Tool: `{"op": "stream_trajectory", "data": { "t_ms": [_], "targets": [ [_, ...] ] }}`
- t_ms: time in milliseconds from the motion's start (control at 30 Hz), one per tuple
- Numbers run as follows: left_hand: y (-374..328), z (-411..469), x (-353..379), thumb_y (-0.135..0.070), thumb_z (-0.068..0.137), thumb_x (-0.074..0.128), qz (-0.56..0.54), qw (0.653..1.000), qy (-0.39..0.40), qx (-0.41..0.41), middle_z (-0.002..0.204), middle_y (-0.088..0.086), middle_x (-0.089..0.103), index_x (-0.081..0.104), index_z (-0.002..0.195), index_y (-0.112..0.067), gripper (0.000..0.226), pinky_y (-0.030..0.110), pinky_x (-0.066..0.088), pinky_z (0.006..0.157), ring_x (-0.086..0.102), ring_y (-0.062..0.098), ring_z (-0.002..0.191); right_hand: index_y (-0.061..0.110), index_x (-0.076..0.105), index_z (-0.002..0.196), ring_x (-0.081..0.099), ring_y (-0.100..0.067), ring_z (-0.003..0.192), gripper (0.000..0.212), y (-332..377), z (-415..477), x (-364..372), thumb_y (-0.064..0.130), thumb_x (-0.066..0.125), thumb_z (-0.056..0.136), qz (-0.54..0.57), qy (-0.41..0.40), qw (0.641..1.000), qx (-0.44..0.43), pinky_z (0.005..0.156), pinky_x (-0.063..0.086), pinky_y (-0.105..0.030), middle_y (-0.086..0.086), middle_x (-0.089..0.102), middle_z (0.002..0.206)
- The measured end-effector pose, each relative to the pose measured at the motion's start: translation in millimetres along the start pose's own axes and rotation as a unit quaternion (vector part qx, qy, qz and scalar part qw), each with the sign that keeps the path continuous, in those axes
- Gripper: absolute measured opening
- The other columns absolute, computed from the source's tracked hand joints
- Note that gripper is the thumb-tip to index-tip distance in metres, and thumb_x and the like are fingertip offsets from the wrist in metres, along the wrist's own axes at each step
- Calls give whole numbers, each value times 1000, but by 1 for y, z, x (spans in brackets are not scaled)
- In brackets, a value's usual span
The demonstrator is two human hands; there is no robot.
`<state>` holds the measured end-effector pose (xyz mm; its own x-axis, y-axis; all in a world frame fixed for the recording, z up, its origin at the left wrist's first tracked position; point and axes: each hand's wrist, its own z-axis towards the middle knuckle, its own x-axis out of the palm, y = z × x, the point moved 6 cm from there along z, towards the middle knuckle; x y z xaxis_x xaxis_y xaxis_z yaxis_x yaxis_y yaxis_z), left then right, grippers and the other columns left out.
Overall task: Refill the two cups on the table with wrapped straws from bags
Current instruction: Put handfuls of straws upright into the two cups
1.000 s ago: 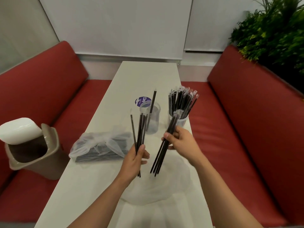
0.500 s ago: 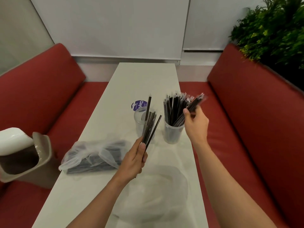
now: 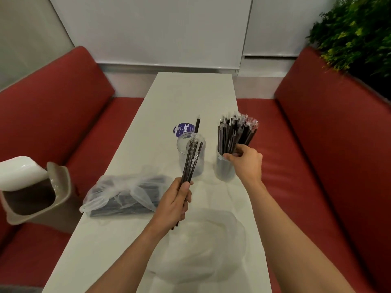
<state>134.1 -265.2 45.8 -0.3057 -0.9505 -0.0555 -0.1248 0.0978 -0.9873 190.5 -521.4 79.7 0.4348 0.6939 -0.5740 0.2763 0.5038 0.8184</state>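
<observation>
**Two Cups, Lots of Straws**

The left hand [image 3: 175, 199] is closed around a small bunch of straws [image 3: 191, 159]. It holds them low down, so the tops point up and lean toward the left cup [image 3: 190, 159]. That cup looks almost empty, with just one straw [image 3: 197, 124] standing in it. Holding the bunch near its bottom end keeps the straws together, and I think they can then slide into the cup all at once.

The right hand [image 3: 246, 161] is at the rim of the right cup [image 3: 225, 168]. Its fingers curl around the full bunch [image 3: 237, 132] standing in there. I think it is holding them so the cup does not tip and the straws stay tidy. This cup looks full.

A bag of straws [image 3: 122, 196] lies on the tabletop [image 3: 190, 92], to the left of the cups, with more dark straws inside. An empty bag [image 3: 203, 246] lies flat, close to the person. A small bin [image 3: 31, 191] with its lid open sits on the red seat [image 3: 53, 106], maybe for the used bags.

One cup looks done. The other still needs lots of straws.
</observation>
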Motion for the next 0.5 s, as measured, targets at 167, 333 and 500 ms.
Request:
{"op": "stream_trajectory", "data": {
  "t_ms": [167,333,500],
  "targets": [
    [-2,-5,4,-36,109,44,-18,1000,5,-2,78,4,53,50,122,-31,15,27,28,46,38,12,53,12,65,138,64,-1,84,61,-5,-12,-11,24,88,83,49,-30,998,11,82,44,-3,7,70,102],
    [-8,-11,6,-35,110,42,-17,1000,6,9,80,4,57,52,112,-38,10,27,29,46,37,12,53,14,66,135,62,13,78,51,-2,-31,-28,24,84,88,70,-85,994,-4,73,45,2,5,73,114],
    [-16,-18,7,-34,111,40,-19,999,1,27,82,4,60,52,116,-32,13,26,30,44,40,13,52,30,72,120,73,-14,84,31,17,-72,-34,44,72,92,190,-98,977,8,81,63,-41,13,76,102]
  ]
}}
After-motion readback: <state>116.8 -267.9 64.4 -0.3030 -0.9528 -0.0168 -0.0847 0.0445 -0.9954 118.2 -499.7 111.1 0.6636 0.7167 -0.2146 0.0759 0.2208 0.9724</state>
